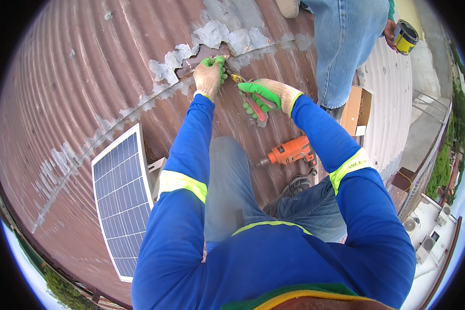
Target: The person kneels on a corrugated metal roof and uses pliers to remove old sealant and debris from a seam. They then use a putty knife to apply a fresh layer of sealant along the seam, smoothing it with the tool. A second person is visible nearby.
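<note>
My left hand (208, 78), in a beige glove with green fingertips, is closed at the torn grey sealant (210, 35) along the roof seam. Whatever its fingers pinch is too small to make out. Just right of it, my gloved right hand (269, 95) grips a pair of pliers (261, 112) with red handles and a yellow part near the joint. The jaws point up toward the left hand's fingertips; whether they touch anything is unclear. Under both hands lies the brown corrugated metal roof (113, 77).
An orange power drill (290, 151) lies by my knee. A solar panel (121, 199) rests at my left. A co-worker in jeans (341, 46) stands at the upper right, one hand holding a dark can (405, 39). Beside them sits an open cardboard box (354, 111). The roof's edge curves away at right.
</note>
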{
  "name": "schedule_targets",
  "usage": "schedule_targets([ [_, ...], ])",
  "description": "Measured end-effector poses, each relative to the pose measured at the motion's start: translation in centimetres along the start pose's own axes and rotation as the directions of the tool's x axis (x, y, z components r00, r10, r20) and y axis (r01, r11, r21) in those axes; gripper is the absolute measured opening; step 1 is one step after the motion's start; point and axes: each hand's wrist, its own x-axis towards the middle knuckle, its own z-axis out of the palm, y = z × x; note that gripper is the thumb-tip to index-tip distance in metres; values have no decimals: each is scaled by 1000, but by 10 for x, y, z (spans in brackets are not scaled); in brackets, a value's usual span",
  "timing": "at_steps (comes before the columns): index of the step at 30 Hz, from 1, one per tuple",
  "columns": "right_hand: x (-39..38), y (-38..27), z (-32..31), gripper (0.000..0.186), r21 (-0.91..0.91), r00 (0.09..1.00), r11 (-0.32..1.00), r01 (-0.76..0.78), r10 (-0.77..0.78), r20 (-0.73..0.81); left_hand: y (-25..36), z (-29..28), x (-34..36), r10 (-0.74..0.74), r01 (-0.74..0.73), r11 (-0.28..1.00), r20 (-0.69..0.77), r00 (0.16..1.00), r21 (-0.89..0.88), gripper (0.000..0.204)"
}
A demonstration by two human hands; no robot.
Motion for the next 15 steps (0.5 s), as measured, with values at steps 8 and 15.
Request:
schedule_targets([
  [8,-3,21,32,36,102,994,989,103,-98,-53,-17,-24,9,16,23,943,114,993,-333,26],
  [15,-3,13,47,39,443,981,896,28,-111,161,-27,-24,8,96,-78,929,32,995,-361,24],
])
